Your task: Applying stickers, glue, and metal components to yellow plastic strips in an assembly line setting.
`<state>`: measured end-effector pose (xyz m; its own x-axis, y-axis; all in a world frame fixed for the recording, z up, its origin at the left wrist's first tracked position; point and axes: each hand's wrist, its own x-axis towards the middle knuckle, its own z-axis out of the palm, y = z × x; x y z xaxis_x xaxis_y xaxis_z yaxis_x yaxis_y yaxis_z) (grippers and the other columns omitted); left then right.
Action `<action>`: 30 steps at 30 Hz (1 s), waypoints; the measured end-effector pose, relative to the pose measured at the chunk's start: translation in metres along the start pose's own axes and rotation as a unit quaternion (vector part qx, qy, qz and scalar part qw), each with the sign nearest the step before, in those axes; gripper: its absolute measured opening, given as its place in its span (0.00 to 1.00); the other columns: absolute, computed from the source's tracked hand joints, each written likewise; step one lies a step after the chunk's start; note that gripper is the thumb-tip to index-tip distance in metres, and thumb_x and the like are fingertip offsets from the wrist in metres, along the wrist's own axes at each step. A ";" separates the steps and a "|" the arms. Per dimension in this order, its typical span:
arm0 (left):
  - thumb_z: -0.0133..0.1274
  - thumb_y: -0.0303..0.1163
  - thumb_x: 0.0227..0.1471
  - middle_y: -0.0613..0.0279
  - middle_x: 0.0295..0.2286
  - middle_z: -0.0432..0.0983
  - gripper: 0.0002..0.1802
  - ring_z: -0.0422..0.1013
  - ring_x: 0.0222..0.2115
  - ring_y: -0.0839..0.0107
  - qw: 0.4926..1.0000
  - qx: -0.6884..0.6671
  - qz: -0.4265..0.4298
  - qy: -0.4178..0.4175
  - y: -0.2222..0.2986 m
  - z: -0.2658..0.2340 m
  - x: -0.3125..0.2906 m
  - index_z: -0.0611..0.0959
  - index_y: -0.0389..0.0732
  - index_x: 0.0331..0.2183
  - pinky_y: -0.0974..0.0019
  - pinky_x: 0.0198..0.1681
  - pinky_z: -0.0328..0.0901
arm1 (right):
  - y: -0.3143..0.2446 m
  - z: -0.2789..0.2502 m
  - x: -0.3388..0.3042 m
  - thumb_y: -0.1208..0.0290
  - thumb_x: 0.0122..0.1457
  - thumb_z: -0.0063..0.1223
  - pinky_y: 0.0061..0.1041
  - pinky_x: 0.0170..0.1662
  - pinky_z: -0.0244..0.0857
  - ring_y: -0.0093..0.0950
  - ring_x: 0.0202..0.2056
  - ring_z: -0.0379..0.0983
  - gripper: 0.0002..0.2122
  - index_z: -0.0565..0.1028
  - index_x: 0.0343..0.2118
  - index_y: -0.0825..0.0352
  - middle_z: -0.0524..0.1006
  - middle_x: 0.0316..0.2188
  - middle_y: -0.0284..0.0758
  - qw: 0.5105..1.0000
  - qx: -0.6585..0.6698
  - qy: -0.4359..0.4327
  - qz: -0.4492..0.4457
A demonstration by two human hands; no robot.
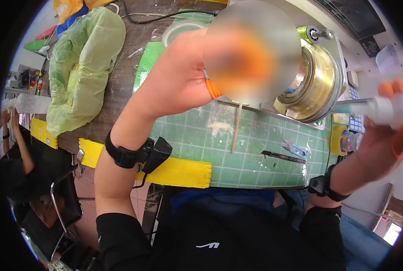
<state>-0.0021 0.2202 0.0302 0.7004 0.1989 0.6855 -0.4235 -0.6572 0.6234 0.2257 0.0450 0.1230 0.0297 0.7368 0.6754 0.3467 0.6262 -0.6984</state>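
My left hand [183,72] is raised over the green cutting mat [255,135], beside a brass-coloured ring-shaped machine part [321,74]. A round blurred patch hides most of its fingers and whatever they touch; an orange finger cover shows at its edge. On the right side, my right hand [382,135] is wrapped round a whitish, blurred bottle-like thing [384,110] with a slim spout pointing left toward the machine. Orange covers are on its fingertips too. Below the blurred patch, a thin wooden stick [236,131] lies on the mat.
A dark slim cutter [283,156] and blue thread snips [295,148] lie on the mat near its front edge. A yellow strip [183,172] runs along that edge. At left sits a pale green bag [82,67]. Another person's arm [24,156] shows at far left.
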 end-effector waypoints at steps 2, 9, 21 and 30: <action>0.65 0.20 0.47 0.55 0.35 0.82 0.07 0.77 0.36 0.64 1.000 -0.001 0.004 -0.002 0.000 0.002 0.003 0.83 0.36 0.31 0.63 0.45 0.71 | 0.023 0.003 -0.001 0.47 0.68 0.50 0.16 0.17 0.71 0.34 0.28 0.84 0.28 0.73 0.51 0.74 0.81 0.38 0.44 0.998 -0.020 0.057 -0.027; 0.65 0.20 0.47 0.55 0.34 0.82 0.07 0.78 0.36 0.64 1.000 -0.010 -0.004 0.010 -0.002 0.002 -0.003 0.83 0.35 0.31 0.65 0.40 0.71 | 0.023 0.033 -0.018 0.58 0.70 0.50 0.27 0.27 0.78 0.41 0.40 0.83 0.23 0.74 0.49 0.80 0.80 0.44 0.53 0.956 -0.229 0.179 0.045; 0.65 0.20 0.47 0.54 0.34 0.82 0.07 0.79 0.37 0.64 1.000 -0.017 0.002 0.014 -0.003 0.004 -0.001 0.83 0.35 0.31 0.66 0.40 0.71 | 0.025 0.033 -0.022 0.58 0.69 0.52 0.25 0.28 0.78 0.40 0.40 0.83 0.23 0.75 0.47 0.80 0.80 0.42 0.51 0.940 -0.289 0.179 0.041; 0.66 0.21 0.47 0.55 0.34 0.83 0.07 0.79 0.36 0.64 1.000 -0.011 0.001 0.017 -0.002 0.003 -0.003 0.83 0.35 0.31 0.66 0.40 0.71 | 0.022 0.039 -0.017 0.58 0.69 0.52 0.26 0.28 0.78 0.40 0.40 0.83 0.22 0.75 0.47 0.80 0.80 0.43 0.51 0.961 -0.240 0.127 0.050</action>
<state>-0.0020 0.2192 0.0255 0.6797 0.2227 0.6989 -0.4378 -0.6413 0.6301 0.1963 0.0560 0.0870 0.2913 0.6632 0.6894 0.7212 0.3213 -0.6138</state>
